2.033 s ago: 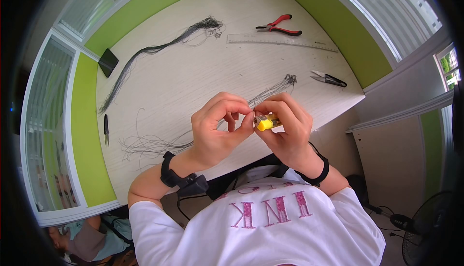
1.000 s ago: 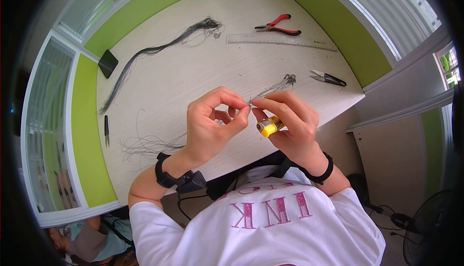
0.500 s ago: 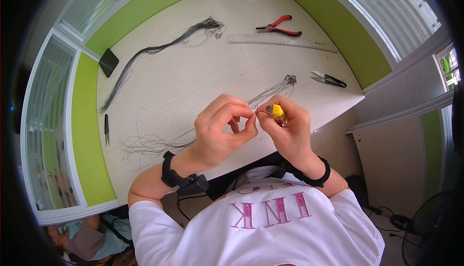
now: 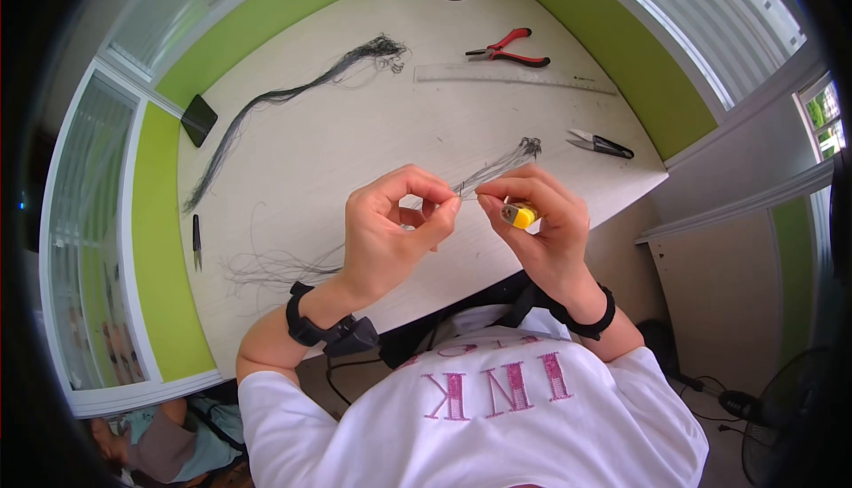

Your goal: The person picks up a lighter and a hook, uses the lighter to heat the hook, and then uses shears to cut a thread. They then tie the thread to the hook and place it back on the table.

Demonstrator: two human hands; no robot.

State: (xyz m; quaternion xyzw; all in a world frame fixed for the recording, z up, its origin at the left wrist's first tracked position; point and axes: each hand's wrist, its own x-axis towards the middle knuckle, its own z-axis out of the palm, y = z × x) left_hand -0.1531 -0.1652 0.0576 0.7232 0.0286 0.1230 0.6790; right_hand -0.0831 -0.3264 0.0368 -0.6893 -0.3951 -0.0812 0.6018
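Note:
My left hand (image 4: pixel 389 231) pinches a thin dark cord (image 4: pixel 461 189) between thumb and forefinger, and a short piece of it sticks up past the fingertips. A small gap to the right, my right hand (image 4: pixel 557 235) is curled around a yellow lighter (image 4: pixel 526 216) with its metal top towards the left. The thumb and forefinger of that hand are pressed together near the cord; whether they hold a strand is too fine to tell. Behind both hands lies a bundle of dark cords (image 4: pixel 497 167) with knotted, looped ends. Its loose tails (image 4: pixel 275 266) spread out left of my left wrist.
A longer dark cord bundle (image 4: pixel 297 90) lies at the back left. Red-handled pliers (image 4: pixel 510 50), a clear ruler (image 4: pixel 515 77) and thread snips (image 4: pixel 601 143) are on the right. Tweezers (image 4: pixel 196 241) and a black flat object (image 4: pixel 199 120) lie by the left green partition (image 4: pixel 160 248).
My hands have drawn apart from nearly touching fingertips. The left has shifted slightly left, the right moved right, and the lighter went right and a little nearer to me.

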